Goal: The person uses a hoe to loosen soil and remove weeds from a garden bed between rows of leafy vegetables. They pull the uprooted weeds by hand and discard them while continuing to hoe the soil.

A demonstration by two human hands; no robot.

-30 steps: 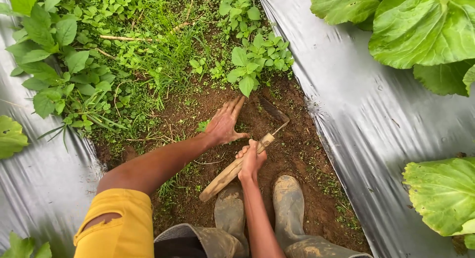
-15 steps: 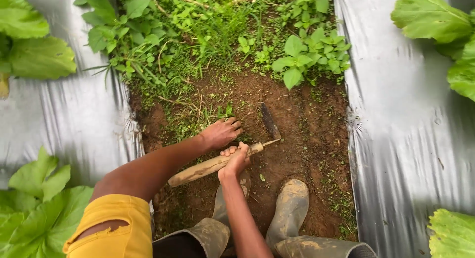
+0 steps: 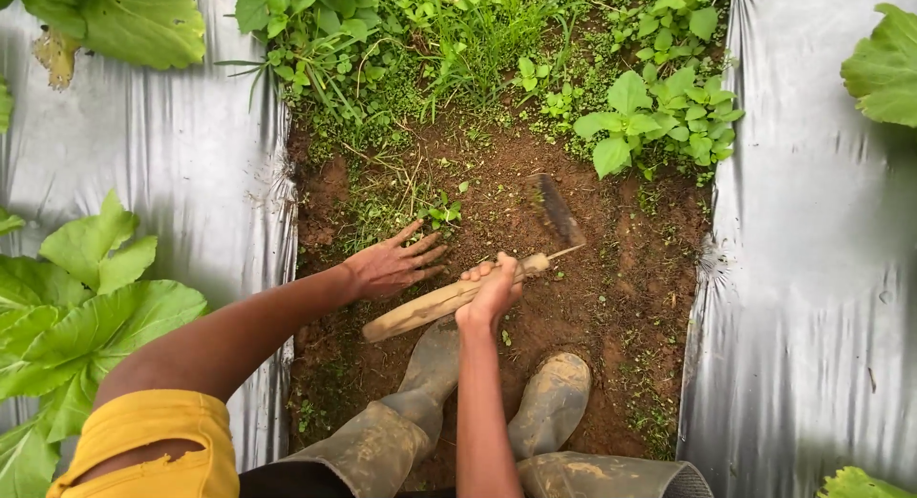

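Note:
My right hand (image 3: 491, 290) grips the wooden handle of a small hand hoe (image 3: 432, 306); its dark metal blade (image 3: 558, 211) points away from me over bare brown soil (image 3: 611, 278). My left hand (image 3: 394, 265) lies flat on the soil with fingers spread, just left of the handle and close to a small green weed (image 3: 442, 212). It holds nothing. Below the hands stand my two muddy rubber boots (image 3: 552, 400).
Shiny silver plastic mulch (image 3: 172, 173) covers the beds on both sides of the soil strip, also on the right (image 3: 812, 269). Thick green weeds (image 3: 650, 116) fill the far end of the strip. Large-leafed plants (image 3: 67, 307) grow at the left and right edges.
The view has shifted so the soil strip sits more central. My left hand opened flat on the ground nearer the small weed. The hoe stays in my right hand, blade now further out.

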